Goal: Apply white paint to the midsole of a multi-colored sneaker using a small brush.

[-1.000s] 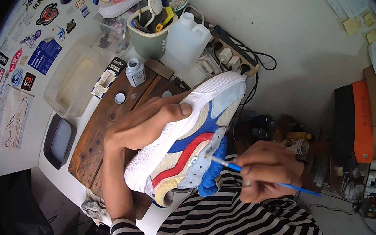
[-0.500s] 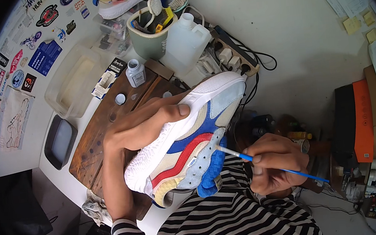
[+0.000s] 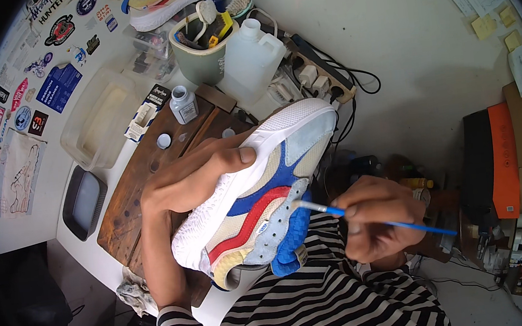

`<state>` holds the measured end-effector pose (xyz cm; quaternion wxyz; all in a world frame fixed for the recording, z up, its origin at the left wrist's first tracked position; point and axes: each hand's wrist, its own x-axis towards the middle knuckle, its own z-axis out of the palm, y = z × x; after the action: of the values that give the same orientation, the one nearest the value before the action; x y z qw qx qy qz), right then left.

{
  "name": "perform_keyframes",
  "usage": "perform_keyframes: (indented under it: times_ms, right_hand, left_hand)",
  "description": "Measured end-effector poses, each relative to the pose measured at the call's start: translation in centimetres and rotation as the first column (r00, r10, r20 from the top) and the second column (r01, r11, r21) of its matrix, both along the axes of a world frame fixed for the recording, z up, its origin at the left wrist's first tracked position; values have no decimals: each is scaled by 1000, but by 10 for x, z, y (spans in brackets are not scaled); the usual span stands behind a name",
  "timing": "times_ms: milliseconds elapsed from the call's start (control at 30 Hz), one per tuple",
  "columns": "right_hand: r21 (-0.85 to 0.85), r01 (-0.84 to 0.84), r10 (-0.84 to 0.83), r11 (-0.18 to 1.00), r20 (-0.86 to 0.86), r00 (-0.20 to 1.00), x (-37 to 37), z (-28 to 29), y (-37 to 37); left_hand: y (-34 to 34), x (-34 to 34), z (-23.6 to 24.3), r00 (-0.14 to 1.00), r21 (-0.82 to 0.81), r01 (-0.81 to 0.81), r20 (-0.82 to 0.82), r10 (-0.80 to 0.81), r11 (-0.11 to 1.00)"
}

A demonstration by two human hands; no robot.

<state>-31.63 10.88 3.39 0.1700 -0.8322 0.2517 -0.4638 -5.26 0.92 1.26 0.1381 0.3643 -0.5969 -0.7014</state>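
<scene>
My left hand is closed around the white sole of a sneaker, its thumb pressed on the sole's side edge. The sneaker is tilted, toe up and to the right, with beige mesh, blue panels, a red wavy stripe and a pale blue lace panel. Its blue tongue hangs out toward me, and no laces show in the eyelets. My right hand pinches a thin paintbrush with a blue handle. The brush tip touches the pale blue eyelet panel.
A wooden board lies under my left arm. On it stand a small open bottle and a white cap. Behind are a plastic jug, a tool bucket and a power strip. A clear tub sits left.
The brush tip has shifted slightly along the eyelet panel, and my right hand has risen a little, levelling the handle. My left hand keeps the same hold on the sneaker.
</scene>
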Motion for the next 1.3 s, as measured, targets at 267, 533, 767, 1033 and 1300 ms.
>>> perform_keyframes:
  times_ms: [267, 533, 767, 1033, 1300]
  right_hand:
    - [-54, 81, -83, 995, -36, 996, -1, -2, -4]
    - [-63, -12, 8, 998, -57, 998, 1, 5, -4]
    - [-63, -2, 6, 998, 50, 999, 6, 2, -7]
    - [-49, -36, 39, 998, 64, 997, 7, 4, -6]
    - [-39, -48, 51, 998, 82, 995, 3, 4, -6]
  left_hand:
    - [-2, 2, -5, 999, -53, 40, 31, -39, 998]
    - [1, -2, -1, 1000, 28, 1, 10, -2, 1000]
    - [0, -2, -2, 1000, 43, 16, 19, -17, 999]
    - [0, -1, -3, 1000, 63, 9, -24, -7, 998]
    - [0, 1, -1, 999, -84, 27, 32, -25, 996]
